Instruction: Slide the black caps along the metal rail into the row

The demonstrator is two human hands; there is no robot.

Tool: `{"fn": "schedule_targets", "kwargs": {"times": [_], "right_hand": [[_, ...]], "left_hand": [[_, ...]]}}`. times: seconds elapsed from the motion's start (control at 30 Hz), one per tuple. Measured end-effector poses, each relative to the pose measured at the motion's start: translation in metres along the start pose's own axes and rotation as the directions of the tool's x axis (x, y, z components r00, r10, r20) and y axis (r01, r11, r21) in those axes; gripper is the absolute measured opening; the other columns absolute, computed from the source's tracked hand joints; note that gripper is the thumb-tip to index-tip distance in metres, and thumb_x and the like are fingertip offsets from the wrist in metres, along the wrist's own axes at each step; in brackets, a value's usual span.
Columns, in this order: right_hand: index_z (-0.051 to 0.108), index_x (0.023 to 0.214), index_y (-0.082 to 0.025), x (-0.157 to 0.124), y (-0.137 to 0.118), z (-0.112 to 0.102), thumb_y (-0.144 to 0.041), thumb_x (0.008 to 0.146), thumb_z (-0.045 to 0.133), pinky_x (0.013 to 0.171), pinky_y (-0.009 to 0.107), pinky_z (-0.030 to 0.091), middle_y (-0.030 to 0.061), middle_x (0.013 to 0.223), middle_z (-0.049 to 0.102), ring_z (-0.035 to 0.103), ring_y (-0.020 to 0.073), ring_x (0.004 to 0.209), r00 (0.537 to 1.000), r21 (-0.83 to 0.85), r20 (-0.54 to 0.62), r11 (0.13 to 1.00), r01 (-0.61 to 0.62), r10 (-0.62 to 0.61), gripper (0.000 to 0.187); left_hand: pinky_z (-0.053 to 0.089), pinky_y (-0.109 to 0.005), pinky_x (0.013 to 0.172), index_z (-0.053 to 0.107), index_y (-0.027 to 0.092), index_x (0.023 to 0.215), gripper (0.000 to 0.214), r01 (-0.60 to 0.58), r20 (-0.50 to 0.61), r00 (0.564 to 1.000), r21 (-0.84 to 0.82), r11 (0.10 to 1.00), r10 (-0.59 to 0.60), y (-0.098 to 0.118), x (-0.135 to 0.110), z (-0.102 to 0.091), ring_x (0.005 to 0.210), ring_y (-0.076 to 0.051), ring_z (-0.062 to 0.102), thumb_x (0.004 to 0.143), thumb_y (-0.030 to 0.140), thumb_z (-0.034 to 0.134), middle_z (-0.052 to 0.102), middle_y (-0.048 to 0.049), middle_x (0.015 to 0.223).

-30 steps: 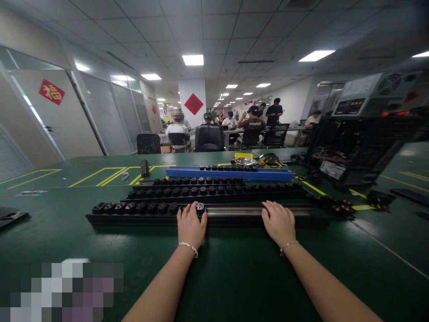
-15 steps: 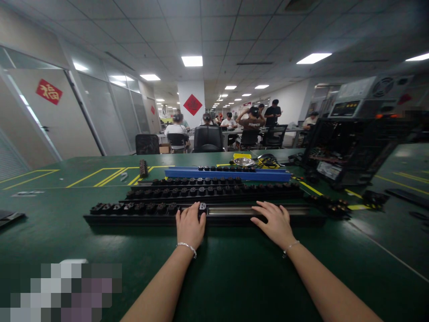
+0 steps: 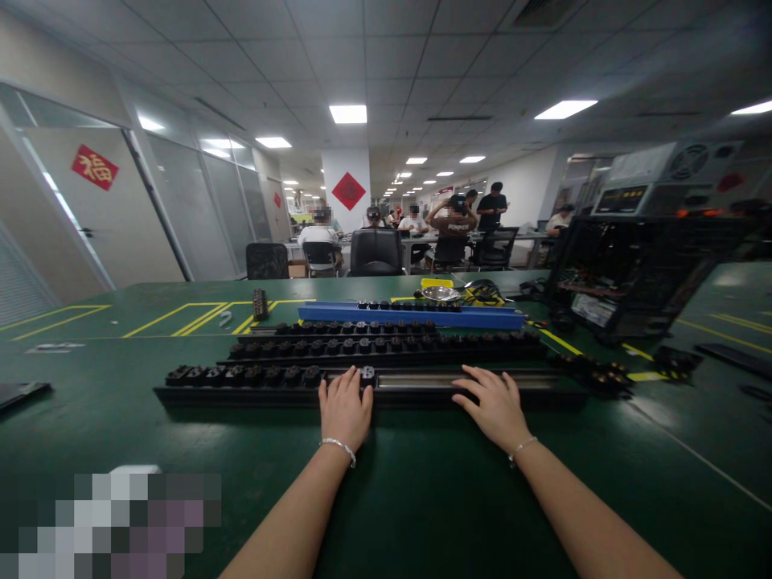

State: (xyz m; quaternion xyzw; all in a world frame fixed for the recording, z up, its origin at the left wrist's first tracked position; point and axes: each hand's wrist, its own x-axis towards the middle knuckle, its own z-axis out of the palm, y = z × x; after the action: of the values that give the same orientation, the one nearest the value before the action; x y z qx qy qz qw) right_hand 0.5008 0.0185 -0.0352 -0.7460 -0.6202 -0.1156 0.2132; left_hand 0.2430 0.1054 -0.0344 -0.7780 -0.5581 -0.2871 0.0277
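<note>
A long black track (image 3: 241,396) lies across the table in front of me, a row of round black socket modules (image 3: 254,375) filling its left part. Around one lone socket module (image 3: 367,375) near mid-track, my left hand (image 3: 346,408) has its thumb and index finger closed; the other fingers rest over the track. My right hand (image 3: 495,406) lies farther right with fingers spread, its fingertips on the track. Between the two hands the silvery groove (image 3: 416,378) of the track shows bare.
Behind stand more black tracks with modules (image 3: 386,346) and a blue track (image 3: 416,315). A metal bowl (image 3: 440,293) sits beyond them. Loose black parts (image 3: 594,374) lie at the right, near an open computer case (image 3: 627,273). People sit and stand in the background.
The view has shifted very slightly. Both hands stay at nearly the same places on the track, and the lone socket module remains by my left fingers.
</note>
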Motion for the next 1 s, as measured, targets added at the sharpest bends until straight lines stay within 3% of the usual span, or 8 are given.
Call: {"fn": "schedule_targets", "kwargs": {"times": [1.0], "right_hand": [[0.067,0.1,-0.033,-0.0005,-0.002,-0.0022,-0.056,0.083,0.038,0.107,0.054,0.014,-0.0005,0.132,0.052,0.041,0.0229,0.124,1.0,0.02,0.022,1.0,-0.006,0.006,0.04]], "left_hand": [[0.018,-0.055,0.109,0.054,0.027,0.125,0.045,-0.037,0.04,0.999,0.05,0.998,0.035,0.0049,-0.0041,-0.003,0.121,-0.025,0.045,0.091,0.043,0.029,0.05,-0.0033,0.136]]}}
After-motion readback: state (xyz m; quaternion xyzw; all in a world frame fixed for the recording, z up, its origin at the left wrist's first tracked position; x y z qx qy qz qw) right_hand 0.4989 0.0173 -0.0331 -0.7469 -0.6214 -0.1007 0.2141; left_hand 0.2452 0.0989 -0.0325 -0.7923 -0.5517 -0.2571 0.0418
